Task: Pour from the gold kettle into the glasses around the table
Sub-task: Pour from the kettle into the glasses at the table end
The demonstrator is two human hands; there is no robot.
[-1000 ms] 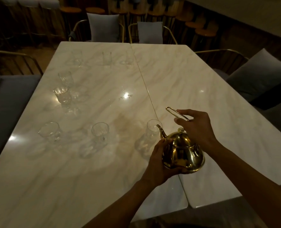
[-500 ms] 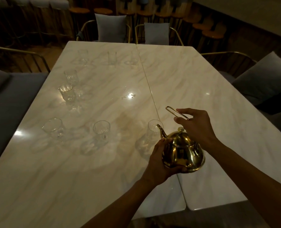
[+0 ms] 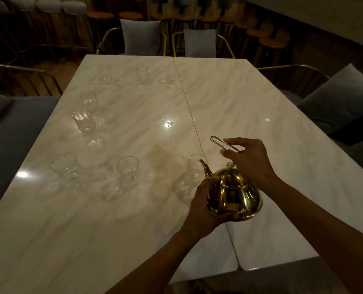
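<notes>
The gold kettle (image 3: 234, 195) hangs just above the marble table (image 3: 250, 115) near its front, lid on. My right hand (image 3: 247, 159) grips its thin wire handle from above. My left hand (image 3: 206, 205) cups the kettle's left side and bottom. The spout points up and left, its tip at the rim of the nearest glass (image 3: 195, 167). Two more glasses stand in the same row: a middle glass (image 3: 128, 169) and a left glass (image 3: 67, 167). I see no liquid running from the spout.
Two glasses (image 3: 83, 119) stand along the left edge and three faint far glasses (image 3: 142, 75) near the far end. A seam (image 3: 189, 111) divides the two tabletops. Cushioned chairs (image 3: 141, 37) ring the table, with stools behind. A grey bench (image 3: 4, 132) runs along the left.
Both hands and the kettle stay in almost the same pose beside the nearest glass. The view has shifted slightly, so the table and glasses sit a little further right in the frame.
</notes>
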